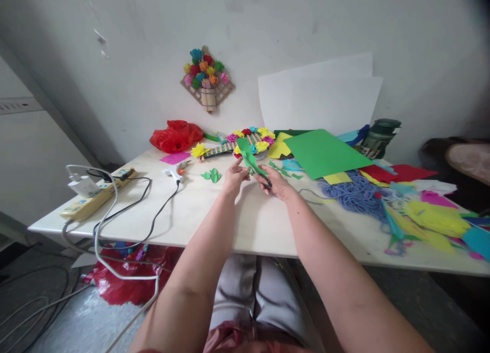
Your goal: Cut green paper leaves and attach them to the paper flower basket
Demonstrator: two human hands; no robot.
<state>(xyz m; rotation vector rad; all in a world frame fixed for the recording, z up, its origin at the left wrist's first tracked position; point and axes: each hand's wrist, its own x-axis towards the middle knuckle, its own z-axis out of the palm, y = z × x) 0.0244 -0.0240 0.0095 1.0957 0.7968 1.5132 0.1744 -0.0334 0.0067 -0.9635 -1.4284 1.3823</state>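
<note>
My left hand (234, 175) pinches the lower edge of a small green paper piece (247, 154) held above the white table (191, 215). My right hand (276, 183) grips scissors (263, 177) whose blades meet that same green piece. Both hands are raised slightly over the middle of the table. Just beyond them lies a paper craft with several coloured flowers (250, 139). Small green paper leaves (212, 175) rest on the table to the left of my left hand.
A glue gun (176, 170) and a power strip (95, 195) with cables lie at left. A green sheet (325, 151), blue yarn (356, 192) and coloured scraps (432, 218) cover the right. A red bag (176, 135) and flower wall piece (206, 77) are behind.
</note>
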